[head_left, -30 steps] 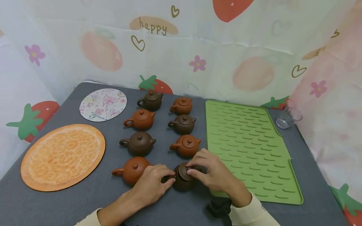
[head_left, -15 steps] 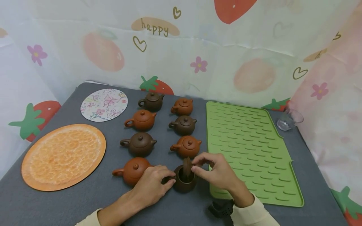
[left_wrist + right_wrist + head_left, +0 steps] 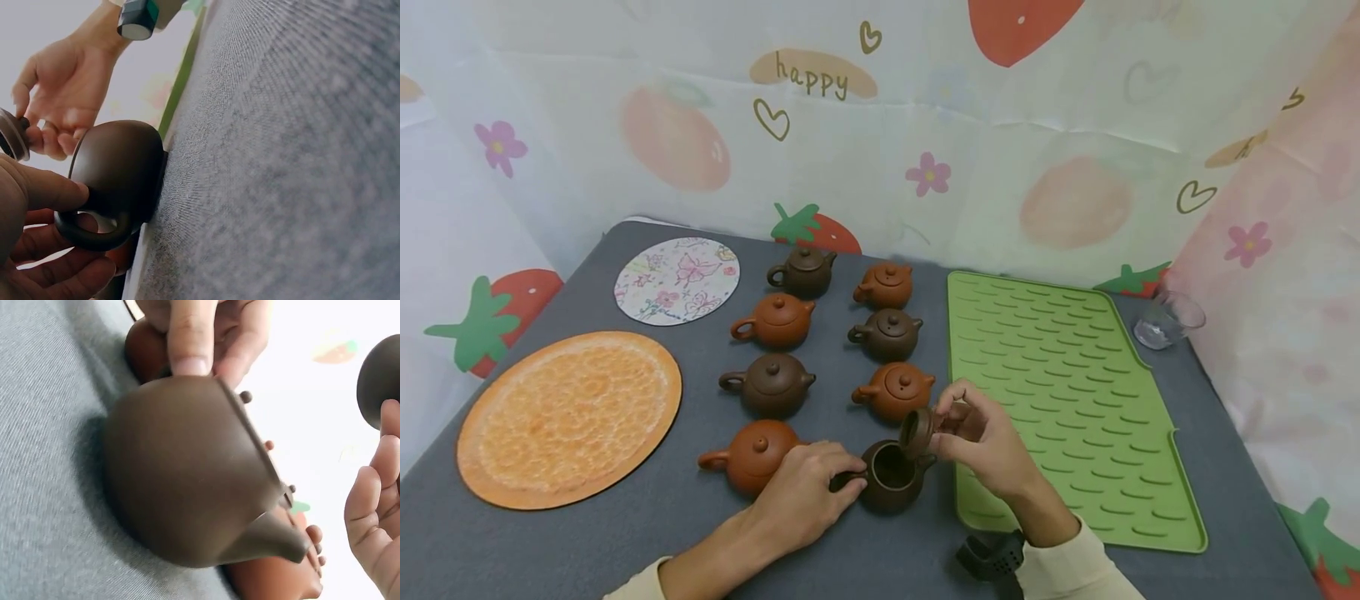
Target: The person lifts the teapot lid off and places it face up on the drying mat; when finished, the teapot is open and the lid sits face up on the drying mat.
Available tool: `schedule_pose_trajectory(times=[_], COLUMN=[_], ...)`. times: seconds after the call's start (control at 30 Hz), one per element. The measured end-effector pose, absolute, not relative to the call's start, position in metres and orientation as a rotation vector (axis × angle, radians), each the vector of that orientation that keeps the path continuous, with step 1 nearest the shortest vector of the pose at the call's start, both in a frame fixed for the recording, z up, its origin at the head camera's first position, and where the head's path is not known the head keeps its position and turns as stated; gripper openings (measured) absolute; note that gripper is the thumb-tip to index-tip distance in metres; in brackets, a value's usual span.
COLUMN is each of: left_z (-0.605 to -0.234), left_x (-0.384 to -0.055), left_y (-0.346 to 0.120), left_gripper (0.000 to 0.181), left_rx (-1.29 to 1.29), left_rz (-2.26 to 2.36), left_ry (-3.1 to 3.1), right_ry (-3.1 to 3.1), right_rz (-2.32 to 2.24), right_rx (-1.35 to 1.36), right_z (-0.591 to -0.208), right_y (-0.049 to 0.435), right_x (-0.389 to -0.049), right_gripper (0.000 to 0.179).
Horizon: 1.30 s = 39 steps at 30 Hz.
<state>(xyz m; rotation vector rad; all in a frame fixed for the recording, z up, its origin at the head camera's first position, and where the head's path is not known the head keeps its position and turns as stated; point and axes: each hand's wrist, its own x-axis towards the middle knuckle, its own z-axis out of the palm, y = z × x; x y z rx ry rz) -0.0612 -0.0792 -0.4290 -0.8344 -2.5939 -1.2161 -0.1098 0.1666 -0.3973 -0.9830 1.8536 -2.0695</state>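
A dark brown teapot [image 3: 889, 492] stands uncovered on the grey cloth, its round mouth facing up. My left hand [image 3: 808, 492] pinches its handle [image 3: 94, 237] between thumb and fingers. Above the spout side, my right hand [image 3: 988, 437] holds the teapot's lid [image 3: 916, 432] by its knob, tilted so the hollow underside faces left. In the right wrist view the teapot's spout [image 3: 269, 540] points away from my left hand, and the lid [image 3: 379, 381] shows at the right edge. Partly behind my left hand sits an orange-brown teapot [image 3: 756, 458].
Several more lidded teapots [image 3: 772, 385] stand in two columns behind. To the right lies a green ridged mat [image 3: 1060, 400], with a clear glass [image 3: 1165, 319] beyond it. On the left are an orange round mat [image 3: 572, 417] and a patterned round mat [image 3: 677, 279].
My right hand has lifted the lid off the dark teapot, turned it on edge and brought it right over the spout. My left hand has stayed on the handle.
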Motion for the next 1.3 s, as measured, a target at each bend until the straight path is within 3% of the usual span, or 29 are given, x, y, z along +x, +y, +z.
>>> schedule_pose_trajectory(times=[0.23,0.47,0.6,1.0,1.3], left_z=[-0.430,-0.430,-0.430,-0.430,-0.430], left_x=[-0.059,-0.059,-0.058,-0.061,-0.060], left_y=[-0.078,-0.078,-0.078,-0.079,-0.080], left_gripper=[0.011,0.011,0.012,0.012,0.012], left_rx=[-0.842,-0.836,-0.836,-0.860,-0.869], left_rz=[-1.234,-1.218,-1.211,-1.180,-1.177], left_ry=[-2.604,-2.577,-2.577,-2.537,-2.523], right_ry=[1.533,1.461,1.498,1.848,2.189], right_rz=[-2.213,-2.279,-2.276,-2.237,-2.173], right_rx=[-1.040,-1.035,-1.093,-1.049,-0.810], right_z=[-0.389,-0.378,-0.372,-0.361,-0.360], right_y=[0.173,0.189,0.202,0.237,0.263], right_x=[-0.108,-0.102,-0.099,-0.083,-0.062], right_gripper=[0.045,0.028,0.027,0.054,0.055])
